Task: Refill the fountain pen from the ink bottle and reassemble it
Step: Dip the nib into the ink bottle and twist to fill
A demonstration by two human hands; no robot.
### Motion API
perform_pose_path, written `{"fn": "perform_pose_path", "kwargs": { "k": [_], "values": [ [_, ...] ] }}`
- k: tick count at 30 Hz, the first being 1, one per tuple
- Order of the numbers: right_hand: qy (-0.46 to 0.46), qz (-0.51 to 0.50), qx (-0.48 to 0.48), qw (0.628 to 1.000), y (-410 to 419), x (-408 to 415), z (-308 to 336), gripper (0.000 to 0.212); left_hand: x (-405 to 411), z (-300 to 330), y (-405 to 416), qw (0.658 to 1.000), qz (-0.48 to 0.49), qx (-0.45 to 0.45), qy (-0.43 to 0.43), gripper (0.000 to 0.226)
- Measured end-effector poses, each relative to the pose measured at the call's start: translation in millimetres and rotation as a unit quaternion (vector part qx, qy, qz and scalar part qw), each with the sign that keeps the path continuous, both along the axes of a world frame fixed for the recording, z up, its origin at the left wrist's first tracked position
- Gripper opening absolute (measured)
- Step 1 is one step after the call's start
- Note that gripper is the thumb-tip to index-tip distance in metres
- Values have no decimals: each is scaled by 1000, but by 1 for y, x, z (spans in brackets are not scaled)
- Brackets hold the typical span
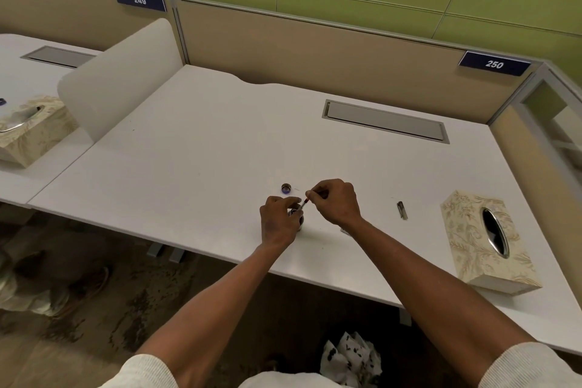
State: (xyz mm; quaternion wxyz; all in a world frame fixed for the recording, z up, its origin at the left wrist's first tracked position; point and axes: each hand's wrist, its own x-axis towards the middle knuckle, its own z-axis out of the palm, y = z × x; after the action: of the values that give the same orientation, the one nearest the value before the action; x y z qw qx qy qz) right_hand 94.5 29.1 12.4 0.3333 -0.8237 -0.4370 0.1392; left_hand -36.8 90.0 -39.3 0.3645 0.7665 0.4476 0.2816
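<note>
My left hand (278,220) wraps around a small ink bottle (297,214) standing on the white desk (201,151); most of the bottle is hidden by the fingers. My right hand (335,200) pinches the upper end of the pen's slim front section (304,204), which slants down with its tip at the bottle's mouth. The bottle's round cap (286,188) lies open side up just behind the hands. A dark pen part (402,210) lies on the desk to the right. Another small part (345,231) peeks out under my right wrist.
A patterned tissue box (485,239) sits at the desk's right front edge. A grey cable hatch (385,121) is set into the desk at the back. A second tissue box (30,131) stands on the neighbouring desk, left of a white divider (119,79). Crumpled ink-stained tissue (349,359) lies below.
</note>
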Motion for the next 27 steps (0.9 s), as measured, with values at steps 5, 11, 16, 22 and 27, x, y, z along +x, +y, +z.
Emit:
{"fn": "perform_pose_path", "kwargs": {
  "k": [5, 11, 16, 22, 27],
  "values": [
    [-2, 12, 4, 1000, 0, 0, 3, 14, -1, -1, 2, 1000, 1, 9, 1, 25],
    [4, 18, -13, 1000, 3, 2, 5, 9, 0, -3, 1, 1000, 7, -3, -5, 28],
    [35, 1, -25, 999, 7, 4, 5, 9, 4, -8, 4, 998, 25, -47, -36, 30],
    [34, 1, -29, 999, 10, 6, 5, 12, 7, -13, 8, 998, 31, -49, -35, 29],
    [19, 9, -31, 999, 10, 7, 5, 10, 7, -13, 8, 997, 33, -53, -41, 29]
  ]
}}
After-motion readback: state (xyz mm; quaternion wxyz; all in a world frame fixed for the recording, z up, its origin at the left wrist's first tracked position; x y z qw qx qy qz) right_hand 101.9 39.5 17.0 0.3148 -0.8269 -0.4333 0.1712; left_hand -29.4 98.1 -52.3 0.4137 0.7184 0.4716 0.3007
